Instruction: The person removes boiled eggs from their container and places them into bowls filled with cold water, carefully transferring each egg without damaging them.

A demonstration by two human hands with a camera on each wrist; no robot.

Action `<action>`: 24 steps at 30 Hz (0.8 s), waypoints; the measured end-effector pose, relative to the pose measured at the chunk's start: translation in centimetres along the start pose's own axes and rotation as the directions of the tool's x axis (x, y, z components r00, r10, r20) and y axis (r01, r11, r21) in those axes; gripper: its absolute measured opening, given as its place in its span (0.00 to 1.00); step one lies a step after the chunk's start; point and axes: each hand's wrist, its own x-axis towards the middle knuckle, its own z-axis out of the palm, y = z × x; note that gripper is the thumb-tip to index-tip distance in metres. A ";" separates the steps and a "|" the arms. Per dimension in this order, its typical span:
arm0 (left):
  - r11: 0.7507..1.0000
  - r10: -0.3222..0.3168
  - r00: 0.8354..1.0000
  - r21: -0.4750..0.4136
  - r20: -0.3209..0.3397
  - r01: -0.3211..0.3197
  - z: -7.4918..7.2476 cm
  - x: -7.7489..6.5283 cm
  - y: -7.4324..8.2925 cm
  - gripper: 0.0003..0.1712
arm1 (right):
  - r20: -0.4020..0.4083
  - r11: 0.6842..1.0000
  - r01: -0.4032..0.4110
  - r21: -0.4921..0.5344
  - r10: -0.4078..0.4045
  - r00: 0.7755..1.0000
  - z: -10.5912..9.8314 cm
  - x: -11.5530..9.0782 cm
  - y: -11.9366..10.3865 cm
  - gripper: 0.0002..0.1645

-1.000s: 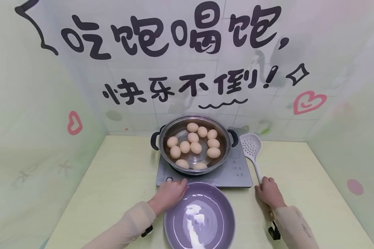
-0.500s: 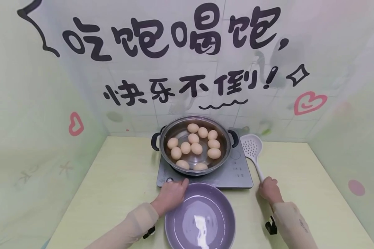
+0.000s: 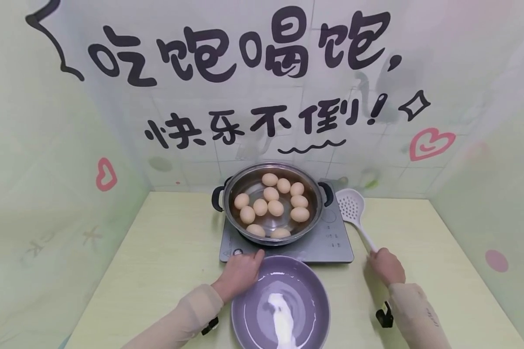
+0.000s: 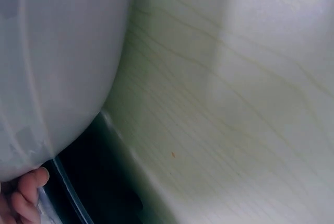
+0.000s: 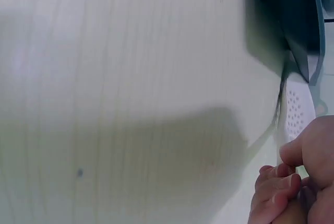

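Note:
In the head view, my left hand (image 3: 239, 272) grips the far left rim of a wide purple bowl (image 3: 237, 317) standing in front of the cooker. Its fingers (image 4: 27, 195) show curled beneath the bowl wall (image 4: 73, 72) in the left wrist view. My right hand (image 3: 387, 267) holds the handle of a pale skimmer (image 3: 351, 204), whose perforated head lies right of the cooker. Curled fingers (image 5: 274, 185) and the thumb close round the handle in the right wrist view. A steel pot (image 3: 270, 241) holds several brown eggs (image 3: 275, 208) in water.
The pot stands on a grey induction cooker (image 3: 319, 255) at the back of the pale wooden table (image 3: 170, 242). Its black side handles (image 3: 217, 198) stick out left and right. A printed sheet (image 3: 227, 102) with writing hangs behind, and sheets close off both sides.
My right hand has shifted slightly right and its fingers have closed round the skimmer's handle, which now slants more to the right. The bright reflection in the bowl has changed shape. My left hand stays at the rim.

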 end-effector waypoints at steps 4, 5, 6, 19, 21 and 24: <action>1.000 0.007 1.000 0.005 -0.029 -0.007 0.2 0.0 0.0 0.07 | 0.011 1.000 0.000 -0.025 0.000 1.000 -0.6 -0.4 0.5 0.20; 1.000 0.008 0.999 0.006 -0.036 -0.007 0.2 0.0 0.0 0.07 | 0.012 1.000 0.002 -0.028 -0.001 1.000 -0.8 -0.5 0.6 0.20; 1.000 0.008 0.999 0.007 -0.041 -0.007 0.3 0.0 0.0 0.07 | 0.010 0.999 0.005 -0.033 -0.004 1.000 -1.0 -0.6 0.7 0.21; 1.000 0.010 0.997 -0.012 -0.070 -0.011 0.5 0.0 0.0 0.08 | -0.063 0.992 0.057 -0.111 -0.064 0.996 -3.9 -3.4 1.1 0.20; 1.000 0.014 0.996 -0.015 -0.085 -0.015 0.6 0.0 -0.1 0.08 | -0.084 0.989 0.080 -0.127 -0.091 0.992 -4.5 -3.8 0.7 0.21; 1.000 0.020 0.996 -0.015 -0.084 -0.022 0.6 0.1 -0.2 0.08 | -0.125 0.979 0.122 -0.162 -0.142 0.982 -5.2 -4.4 0.2 0.21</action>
